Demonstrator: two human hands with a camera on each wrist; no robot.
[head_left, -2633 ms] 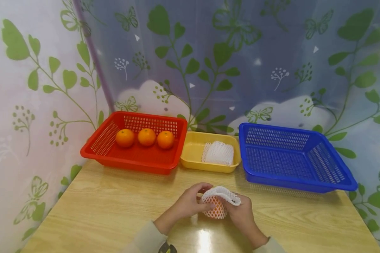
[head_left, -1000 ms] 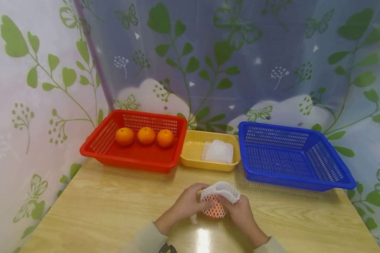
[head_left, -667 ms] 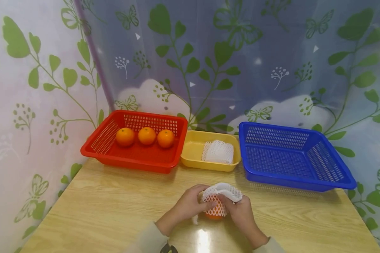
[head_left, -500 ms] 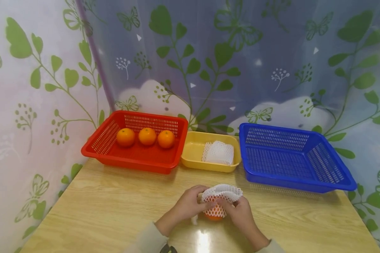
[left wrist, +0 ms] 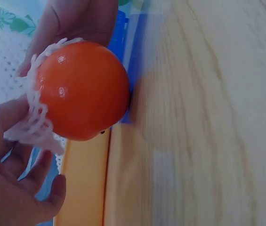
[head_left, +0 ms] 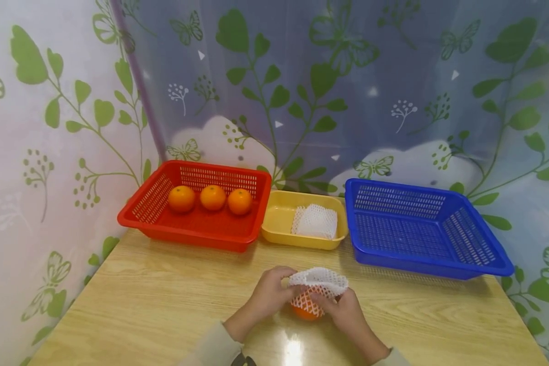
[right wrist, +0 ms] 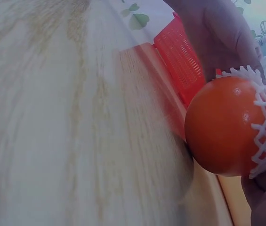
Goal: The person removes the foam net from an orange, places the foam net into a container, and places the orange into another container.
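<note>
An orange (head_left: 307,313) stands on the wooden table (head_left: 164,295), its upper part inside a white foam net sleeve (head_left: 321,277). The bare lower half of the fruit (left wrist: 83,92) shows in both wrist views, with the net's edge running round its middle. My left hand (head_left: 269,292) grips the sleeve from the left, thumb in front. On the other side, my right hand (head_left: 349,311) pinches the net with its thumb across the front. The sleeve's loose top flares up above the fruit between the hands.
A red basket (head_left: 187,232) with several oranges (head_left: 212,197) stands at the back left. Beside it a yellow tray (head_left: 276,236) holds folded white foam nets (head_left: 317,221). To the right is a blue basket (head_left: 421,259). A patterned curtain (head_left: 274,127) hangs behind.
The foam net has slid upward on the orange, so more bare fruit shows below its edge. Both hands stay at nearly the same spot, with fingers shifted slightly.
</note>
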